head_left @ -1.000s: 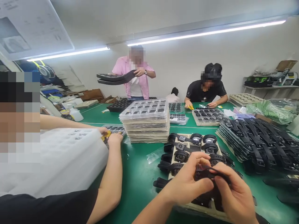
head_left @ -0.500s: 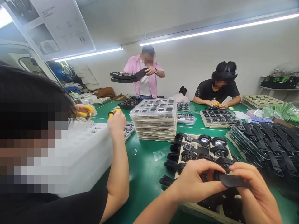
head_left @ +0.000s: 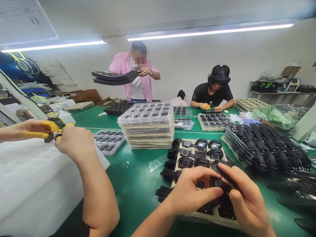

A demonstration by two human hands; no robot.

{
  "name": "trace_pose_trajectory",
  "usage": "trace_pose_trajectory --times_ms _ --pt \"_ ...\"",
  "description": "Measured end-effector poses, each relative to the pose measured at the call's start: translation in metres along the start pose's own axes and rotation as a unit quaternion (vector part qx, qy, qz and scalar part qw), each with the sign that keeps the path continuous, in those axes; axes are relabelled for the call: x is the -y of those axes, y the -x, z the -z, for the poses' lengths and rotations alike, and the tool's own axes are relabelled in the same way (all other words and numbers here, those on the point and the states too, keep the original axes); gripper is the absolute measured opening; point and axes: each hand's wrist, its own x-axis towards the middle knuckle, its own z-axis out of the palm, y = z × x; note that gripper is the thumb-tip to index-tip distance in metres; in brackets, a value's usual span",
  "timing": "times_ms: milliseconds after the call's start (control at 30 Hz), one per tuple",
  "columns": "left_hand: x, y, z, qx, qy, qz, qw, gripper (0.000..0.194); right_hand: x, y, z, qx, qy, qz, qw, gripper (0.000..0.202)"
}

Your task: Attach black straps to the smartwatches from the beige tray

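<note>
Over a cream tray (head_left: 209, 220), my left hand (head_left: 190, 189) pinches a black smartwatch (head_left: 222, 184) between thumb and fingertips. My right hand (head_left: 248, 197) grips the watch's black strap (head_left: 233, 179), fingers along its outer side and thumb below. Much of the watch is hidden behind my fingers. Black smartwatches with straps, such as one watch (head_left: 185, 162), lie in the tray's pockets, and some straps hang over its left edge.
A tall stack of trays (head_left: 148, 131) stands left of centre on the green table (head_left: 133, 191). At right, black watches (head_left: 261, 144) cover stacked plastic trays. A co-worker's hand (head_left: 76, 140) with yellow finger covers works at left; two more people work across the table.
The view has turned right, so the scene has shifted left. The strap in my right hand has swung from nearly level to a steep slant, and my right fingers have moved along it.
</note>
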Motion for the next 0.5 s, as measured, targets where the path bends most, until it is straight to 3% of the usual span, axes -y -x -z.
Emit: trace_pose_trajectory --times_ms 67,200,267,367,500 --pt "0.0 0.0 0.0 0.003 -0.005 -0.005 1.0 0.03 0.008 -0.005 -0.002 0.008 0.005 0.054 0.998 0.029" --pt "0.004 0.001 -0.002 -0.009 0.005 -0.003 1.0 0.033 0.017 -0.008 -0.016 -0.119 -0.02 0.064 0.991 0.021" --pt "0.007 0.002 -0.002 -0.017 0.012 0.0 1.0 0.035 0.018 -0.008 -0.021 -0.141 -0.031 0.057 0.988 0.02" --pt "0.008 0.002 -0.001 -0.025 0.004 -0.001 1.0 0.037 0.015 -0.008 -0.021 -0.117 -0.041 0.057 0.991 0.02" --pt "0.006 0.002 0.002 -0.015 -0.023 0.0 1.0 0.036 0.008 -0.01 -0.007 -0.035 0.0 0.091 0.995 0.017"
